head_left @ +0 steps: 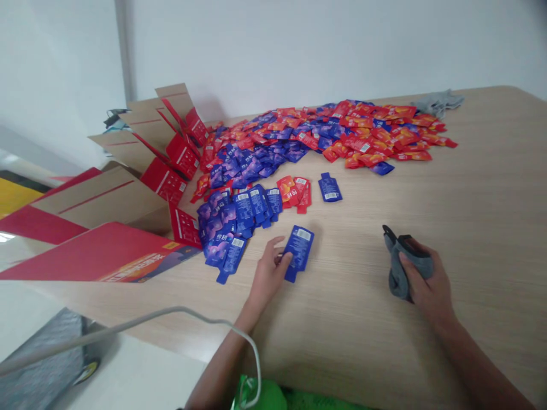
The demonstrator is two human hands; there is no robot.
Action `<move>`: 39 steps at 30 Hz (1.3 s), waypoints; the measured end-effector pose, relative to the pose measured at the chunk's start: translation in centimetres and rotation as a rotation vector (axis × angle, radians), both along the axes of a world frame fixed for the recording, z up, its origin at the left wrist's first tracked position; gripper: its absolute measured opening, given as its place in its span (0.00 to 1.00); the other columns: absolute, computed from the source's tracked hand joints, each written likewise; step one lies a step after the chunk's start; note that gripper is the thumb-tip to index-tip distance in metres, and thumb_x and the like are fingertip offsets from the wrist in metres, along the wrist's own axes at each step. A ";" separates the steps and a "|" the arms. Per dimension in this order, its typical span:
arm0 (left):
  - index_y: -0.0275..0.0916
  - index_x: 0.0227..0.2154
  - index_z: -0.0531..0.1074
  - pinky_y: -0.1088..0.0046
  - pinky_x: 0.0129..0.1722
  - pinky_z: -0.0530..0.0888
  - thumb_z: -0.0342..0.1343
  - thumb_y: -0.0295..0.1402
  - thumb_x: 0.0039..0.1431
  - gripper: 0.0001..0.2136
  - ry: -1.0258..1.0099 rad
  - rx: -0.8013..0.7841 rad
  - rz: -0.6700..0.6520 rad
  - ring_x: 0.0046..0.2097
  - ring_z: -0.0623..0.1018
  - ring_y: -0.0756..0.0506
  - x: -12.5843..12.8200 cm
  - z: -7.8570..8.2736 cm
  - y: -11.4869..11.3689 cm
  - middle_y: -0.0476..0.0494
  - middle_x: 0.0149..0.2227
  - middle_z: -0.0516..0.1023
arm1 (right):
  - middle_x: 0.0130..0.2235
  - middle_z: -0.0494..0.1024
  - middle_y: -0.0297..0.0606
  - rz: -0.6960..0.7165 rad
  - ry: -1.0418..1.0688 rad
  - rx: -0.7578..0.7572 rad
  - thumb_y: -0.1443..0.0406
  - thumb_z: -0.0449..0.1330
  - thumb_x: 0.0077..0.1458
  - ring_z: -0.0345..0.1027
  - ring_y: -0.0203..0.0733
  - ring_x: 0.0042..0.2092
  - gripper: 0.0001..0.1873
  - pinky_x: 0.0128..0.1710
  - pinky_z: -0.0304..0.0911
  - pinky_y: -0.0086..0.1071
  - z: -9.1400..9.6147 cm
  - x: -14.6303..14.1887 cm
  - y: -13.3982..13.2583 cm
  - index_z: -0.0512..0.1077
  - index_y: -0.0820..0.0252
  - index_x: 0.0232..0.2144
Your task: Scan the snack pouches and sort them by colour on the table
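Note:
My left hand (pixel 267 273) pinches a blue sachet (pixel 302 246) between thumb and fingers, low over the table, with its barcode side facing up. To the right, my right hand (pixel 435 293) is wrapped round a folded grey cloth (pixel 399 279). A black tip (pixel 388 232) pokes out of that cloth; what it belongs to is hidden. Left of my left hand lies a group of blue sachets (pixel 220 228), several overlapping. A few red sachets (pixel 294 192) and a single blue sachet (pixel 329 188) lie beyond my hands.
A long heap of mixed red and blue sachets (pixel 316 134) runs along the wall. Open red cardboard boxes (pixel 106 245) stand in a row at the left edge. A grey rag (pixel 438 103) lies at the back right. A pale cable (pixel 179 309) crosses in front at lower left.

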State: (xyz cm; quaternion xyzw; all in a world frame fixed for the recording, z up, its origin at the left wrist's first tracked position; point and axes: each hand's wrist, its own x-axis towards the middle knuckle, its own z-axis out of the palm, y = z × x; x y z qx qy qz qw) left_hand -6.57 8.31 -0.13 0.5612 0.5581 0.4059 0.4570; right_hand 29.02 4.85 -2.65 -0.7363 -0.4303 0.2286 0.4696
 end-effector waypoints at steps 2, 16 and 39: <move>0.41 0.59 0.67 0.72 0.38 0.78 0.63 0.45 0.64 0.25 -0.089 0.058 0.126 0.39 0.83 0.45 -2.1 0.1 2.3 0.41 0.43 0.83 | 0.55 0.80 0.45 -0.005 0.002 -0.019 0.43 0.64 0.54 0.74 0.55 0.54 0.36 0.58 0.67 0.51 0.1 0.0 0.0 0.72 0.53 0.59; 0.38 0.57 0.72 0.67 0.42 0.79 0.62 0.43 0.64 0.22 0.171 0.261 0.407 0.44 0.82 0.42 -9.2 1.0 13.1 0.39 0.45 0.82 | 0.52 0.81 0.40 0.030 -0.019 -0.122 0.42 0.63 0.54 0.75 0.54 0.51 0.34 0.53 0.69 0.45 0.0 0.5 0.0 0.73 0.50 0.57; 0.39 0.53 0.79 0.45 0.69 0.59 0.62 0.45 0.65 0.19 0.883 0.390 0.302 0.66 0.67 0.29 -10.0 -1.5 12.0 0.30 0.62 0.74 | 0.54 0.81 0.42 0.134 -0.065 -0.117 0.44 0.62 0.54 0.74 0.59 0.56 0.31 0.57 0.67 0.50 -0.1 0.9 0.2 0.74 0.51 0.55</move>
